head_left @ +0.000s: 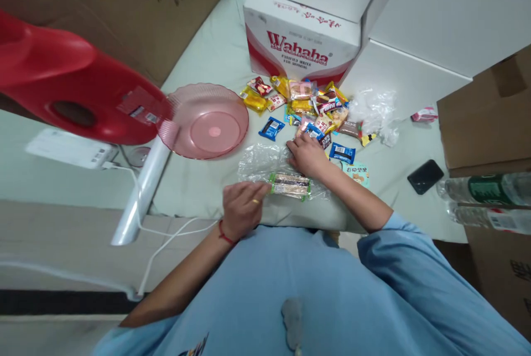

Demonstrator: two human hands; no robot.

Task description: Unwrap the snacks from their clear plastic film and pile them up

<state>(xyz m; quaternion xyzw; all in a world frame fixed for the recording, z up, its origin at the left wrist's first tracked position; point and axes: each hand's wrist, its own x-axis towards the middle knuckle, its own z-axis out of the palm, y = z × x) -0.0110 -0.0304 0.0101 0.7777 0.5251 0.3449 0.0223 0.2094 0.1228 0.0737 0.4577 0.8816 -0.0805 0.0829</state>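
My left hand (pixel 243 208) is closed, its fingertips at the left end of a clear snack packet with green ends (pixel 290 186). Pale bars with a dark strip show through that packet. It lies on a crumpled clear plastic bag (pixel 259 158). At the bag's upper right my right hand (pixel 309 155) is bent palm down with curled fingers, beside a blue sachet (pixel 314 131); what its fingertips grip, if anything, is hidden. Beyond lies a pile of small wrapped snacks (pixel 302 106). Two more blue packets (pixel 271 128) (pixel 342 153) lie apart from it.
A pink ribbed plate (pixel 182 101) stands at left, below a large red plastic container (pixel 83 85). A white Wahaha carton (pixel 301 41) closes off the back. To the right are crumpled clear plastic (pixel 373 113), a phone (pixel 425 177) and two bottles (pixel 493 188). White cables (pixel 166 233) hang front left.
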